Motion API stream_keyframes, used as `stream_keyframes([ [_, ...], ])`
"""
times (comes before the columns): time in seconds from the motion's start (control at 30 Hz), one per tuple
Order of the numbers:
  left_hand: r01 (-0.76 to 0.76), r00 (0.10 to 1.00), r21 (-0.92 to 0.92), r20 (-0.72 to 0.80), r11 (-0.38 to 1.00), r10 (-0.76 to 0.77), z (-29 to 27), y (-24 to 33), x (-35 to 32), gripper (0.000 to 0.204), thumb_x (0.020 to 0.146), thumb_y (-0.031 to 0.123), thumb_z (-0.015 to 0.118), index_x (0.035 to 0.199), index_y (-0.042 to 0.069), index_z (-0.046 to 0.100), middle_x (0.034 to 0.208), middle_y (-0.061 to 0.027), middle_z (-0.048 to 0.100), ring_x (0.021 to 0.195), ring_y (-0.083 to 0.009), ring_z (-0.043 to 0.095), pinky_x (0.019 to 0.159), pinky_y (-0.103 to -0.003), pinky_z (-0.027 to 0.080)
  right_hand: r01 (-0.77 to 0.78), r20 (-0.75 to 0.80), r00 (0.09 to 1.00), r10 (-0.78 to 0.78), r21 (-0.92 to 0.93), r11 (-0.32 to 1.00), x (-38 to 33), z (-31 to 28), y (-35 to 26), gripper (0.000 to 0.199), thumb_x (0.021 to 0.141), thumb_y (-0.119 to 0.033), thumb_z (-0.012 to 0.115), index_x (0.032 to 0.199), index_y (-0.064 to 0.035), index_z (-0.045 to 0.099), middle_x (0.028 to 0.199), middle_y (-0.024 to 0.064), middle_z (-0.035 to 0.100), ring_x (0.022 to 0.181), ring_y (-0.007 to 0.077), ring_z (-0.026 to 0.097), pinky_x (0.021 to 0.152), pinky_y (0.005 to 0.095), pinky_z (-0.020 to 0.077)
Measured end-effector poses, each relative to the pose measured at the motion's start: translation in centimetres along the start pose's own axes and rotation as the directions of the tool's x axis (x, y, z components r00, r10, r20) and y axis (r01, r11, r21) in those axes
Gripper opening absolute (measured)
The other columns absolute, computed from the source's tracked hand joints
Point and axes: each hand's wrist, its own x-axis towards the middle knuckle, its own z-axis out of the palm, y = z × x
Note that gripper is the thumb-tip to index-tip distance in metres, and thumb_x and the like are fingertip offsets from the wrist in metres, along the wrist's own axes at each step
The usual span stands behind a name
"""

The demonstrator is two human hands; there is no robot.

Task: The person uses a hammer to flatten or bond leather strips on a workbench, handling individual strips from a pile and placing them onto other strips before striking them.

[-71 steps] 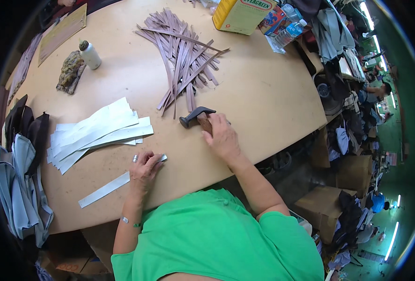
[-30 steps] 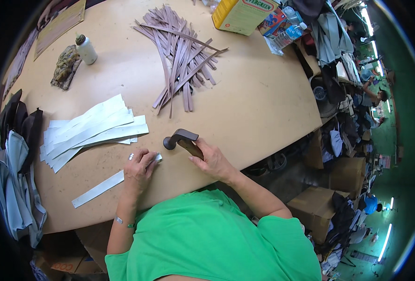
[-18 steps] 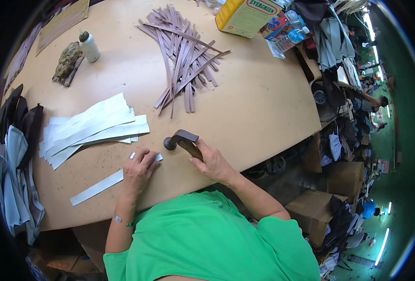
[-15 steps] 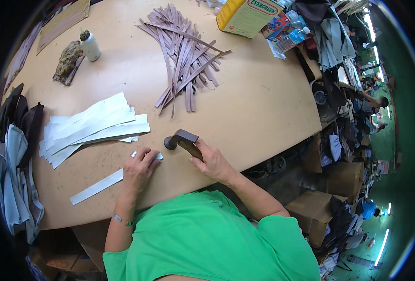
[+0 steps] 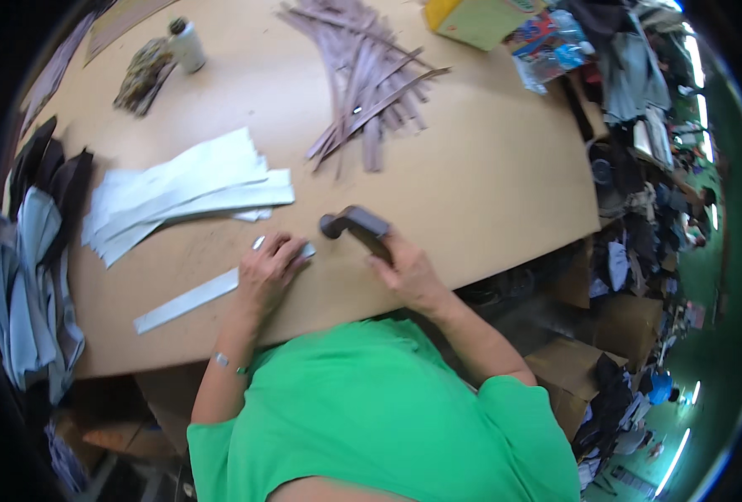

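Observation:
Under my left hand (image 5: 272, 266) runs a narrow white strip (image 5: 187, 301), flat on the table near its front edge. The fingers are curled down on the strip close to its right end, and a short folded-looking bit shows past the fingertips. My right hand (image 5: 408, 272) is wrapped round the handle of a hammer (image 5: 361, 222) with a dark, rounded head. The head hangs just right of the strip's end, apart from it. Behind my left hand lies a fanned pile of wider white strips (image 5: 195, 184).
Brownish-mauve strips (image 5: 362, 75) lie heaped at the back. A white bottle (image 5: 188, 48) and a stained crumpled cloth (image 5: 145, 77) stand far left. Grey and dark pieces (image 5: 36, 251) hang at the left edge. A yellow tin (image 5: 480, 21) is back right; cardboard boxes (image 5: 559, 368) stand right.
The whole view has shifted, so the table and everything on it sit higher and further right. Both hands keep their grip, and the hammer is still off the strip.

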Motion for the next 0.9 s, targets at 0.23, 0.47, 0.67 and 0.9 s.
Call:
stream_keyframes([
  [0.23,0.027,0.999,-0.031,-0.041,0.999,-0.029,-0.1,0.2,-0.1,0.019,0.074,0.017,0.071,0.091,0.01,0.064,0.086,-0.0042,0.059,0.071,-0.0224,0.058,0.061,-0.034,0.047,0.088,-0.023,0.996,-0.088,0.003,0.996,-0.6,-0.3,-0.9,0.053,0.081,-0.001,0.058,0.131,0.0006,0.04,0.116,0.0236,0.056,0.099,0.0391,0.058,0.08,0.0404,0.0503],
  [0.47,0.067,0.99,-0.066,-0.121,0.996,-0.075,0.6,0.4,0.0,0.013,0.074,0.014,0.071,0.084,0.01,0.065,0.082,-0.003,0.058,0.066,-0.0207,0.057,0.058,-0.033,0.046,0.196,-0.003,0.981,-0.196,-0.012,0.981,-1.0,0.5,-0.9,0.053,0.08,0.001,0.06,0.13,-0.0026,0.043,0.113,0.0213,0.058,0.092,0.0356,0.062,0.075,0.0385,0.0519],
  [0.67,0.06,0.994,-0.032,-0.094,0.998,-0.063,0.4,0.7,0.0,0.012,0.073,0.011,0.072,0.082,0.008,0.064,0.08,-0.0036,0.057,0.066,-0.0214,0.057,0.056,-0.033,0.046,0.269,-0.032,0.961,-0.276,-0.133,0.954,-0.7,0.7,-1.3,0.057,0.079,0.0,0.061,0.133,-0.0073,0.042,0.102,0.0176,0.061,0.08,0.0337,0.062,0.067,0.0393,0.0517],
  [0.9,0.044,0.99,-0.005,-0.133,0.999,-0.044,0.7,0.8,0.1,0.012,0.072,0.007,0.071,0.08,0.008,0.063,0.08,-0.0043,0.057,0.067,-0.0221,0.055,0.056,-0.034,0.044,0.289,0.033,0.955,-0.294,-0.314,0.904,-0.6,0.7,-2.2,0.065,0.078,-0.003,0.063,0.137,-0.0136,0.039,0.076,0.0108,0.055,0.061,0.0294,0.057,0.055,0.0391,0.0478],
])
